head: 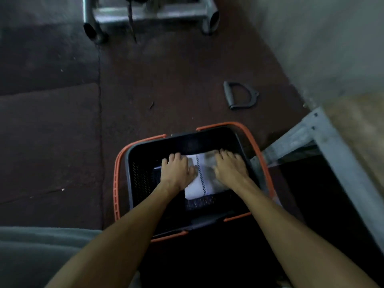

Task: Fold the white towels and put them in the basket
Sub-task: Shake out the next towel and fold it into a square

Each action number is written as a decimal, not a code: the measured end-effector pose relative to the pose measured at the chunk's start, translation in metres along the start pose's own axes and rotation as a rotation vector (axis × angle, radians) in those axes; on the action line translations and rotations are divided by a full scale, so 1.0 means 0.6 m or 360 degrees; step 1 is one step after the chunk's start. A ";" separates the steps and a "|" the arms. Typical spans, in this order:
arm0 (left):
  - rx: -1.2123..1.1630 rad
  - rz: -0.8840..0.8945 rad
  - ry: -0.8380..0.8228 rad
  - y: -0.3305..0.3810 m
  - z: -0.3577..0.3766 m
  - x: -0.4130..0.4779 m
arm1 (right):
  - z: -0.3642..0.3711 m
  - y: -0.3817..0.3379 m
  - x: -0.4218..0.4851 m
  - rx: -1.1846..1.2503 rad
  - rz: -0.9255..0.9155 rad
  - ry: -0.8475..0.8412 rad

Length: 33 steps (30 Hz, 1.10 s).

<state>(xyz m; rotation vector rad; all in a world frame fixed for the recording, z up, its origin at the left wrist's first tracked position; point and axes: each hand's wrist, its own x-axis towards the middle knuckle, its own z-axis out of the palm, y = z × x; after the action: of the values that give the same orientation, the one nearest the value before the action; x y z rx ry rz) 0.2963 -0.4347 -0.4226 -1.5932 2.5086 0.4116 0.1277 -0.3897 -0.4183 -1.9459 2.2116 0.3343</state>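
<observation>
As 1 white towel (200,185) lies in the basket (140,185), left grip (177,171) and right grip (230,169), spread, press it.

basket (133,163): black, orange rim | towel (200,183): white, dark stitched stripe | floor (166,80): maroon

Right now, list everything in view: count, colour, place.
basket: one, black with orange handles, on the floor, lower centre
towel: one, white, folded, inside the basket
D-shaped handle: one, black, on the floor beyond the basket
silver metal stand: one, top edge
grey metal frame: one, right of the basket
floor: one, dark brown, under everything
grey cloth: one, bottom left
left hand: flat on the towel
right hand: flat on the towel
</observation>
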 end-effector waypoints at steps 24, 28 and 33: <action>0.0010 0.1303 0.0417 0.466 -0.437 -0.354 | -0.409 0.225 -0.684 0.0539 0.1156 0.0751; 0.0062 0.1482 0.0279 0.552 -0.396 -0.405 | -0.370 0.266 -0.801 0.0590 0.1389 0.0696; 0.0032 0.1697 0.0178 0.625 -0.345 -0.432 | -0.312 0.301 -0.890 0.0622 0.1625 0.0722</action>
<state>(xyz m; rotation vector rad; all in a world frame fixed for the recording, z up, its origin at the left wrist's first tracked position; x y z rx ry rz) 0.0744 -0.1231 -0.1000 -0.1247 3.2130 0.3804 0.0210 0.0872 -0.0809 -0.6133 3.0880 -0.4478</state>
